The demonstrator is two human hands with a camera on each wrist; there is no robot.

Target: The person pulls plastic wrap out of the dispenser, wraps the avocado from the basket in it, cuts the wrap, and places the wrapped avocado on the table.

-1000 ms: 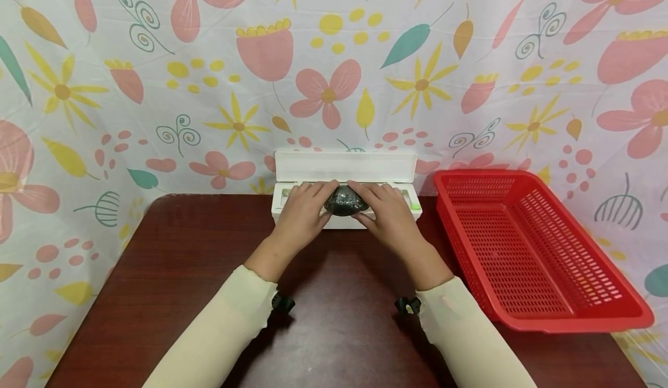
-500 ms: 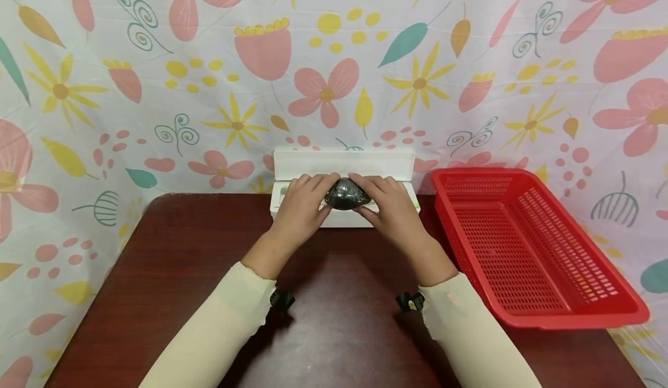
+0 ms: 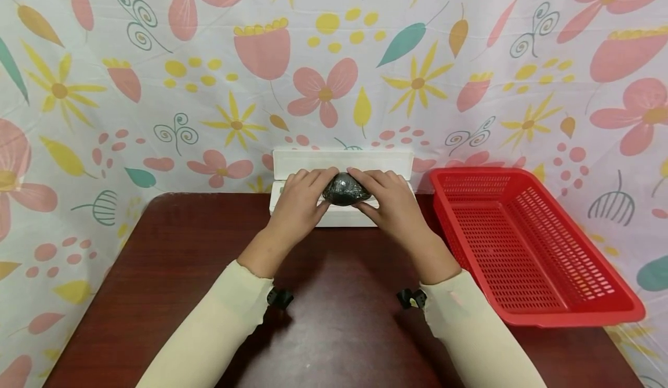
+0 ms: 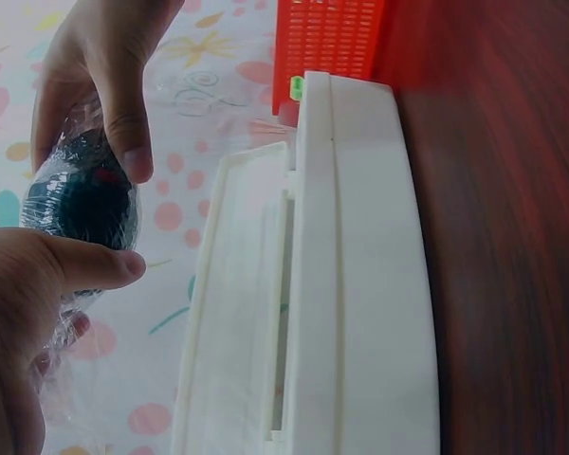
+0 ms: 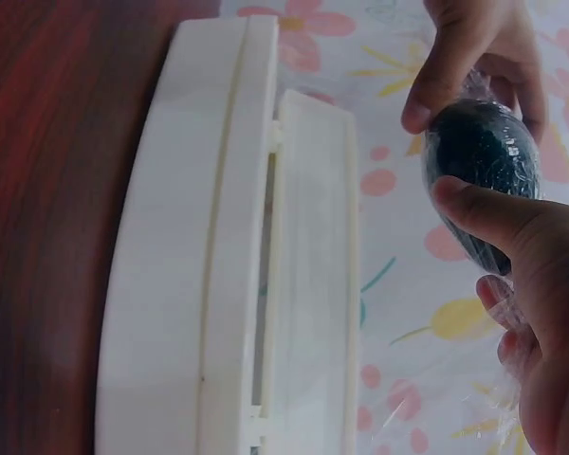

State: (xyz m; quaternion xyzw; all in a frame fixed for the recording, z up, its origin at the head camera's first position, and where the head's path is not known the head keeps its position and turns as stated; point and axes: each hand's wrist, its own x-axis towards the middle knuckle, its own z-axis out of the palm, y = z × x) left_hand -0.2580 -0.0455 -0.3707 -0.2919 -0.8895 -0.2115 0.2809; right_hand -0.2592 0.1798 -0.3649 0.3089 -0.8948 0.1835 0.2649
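A dark oval item (image 3: 345, 189) wrapped in clear cling film is pinched between my two hands, above a white cling film dispenser (image 3: 341, 220). My left hand (image 3: 296, 205) grips its left end and my right hand (image 3: 395, 205) its right end, thumbs on the near side. In the left wrist view, wrinkled clear film (image 4: 62, 365) trails around the left fingers. In the right wrist view, the item (image 5: 484, 147) looks smooth and dark through the film. The dispenser's lid (image 3: 341, 160) stands raised at the back. The hands hide most of the dispenser's inside.
A red perforated plastic basket (image 3: 522, 254) stands on the right side of the brown table (image 3: 209, 249). A flower-patterned cloth (image 3: 323, 40) hangs behind the table. A small bright green part (image 4: 297, 88) shows at the dispenser's end.
Both hands have lifted the wrapped item slightly up and away over the dispenser. Their hold on it has stayed nearly the same. The basket and dispenser have not moved.
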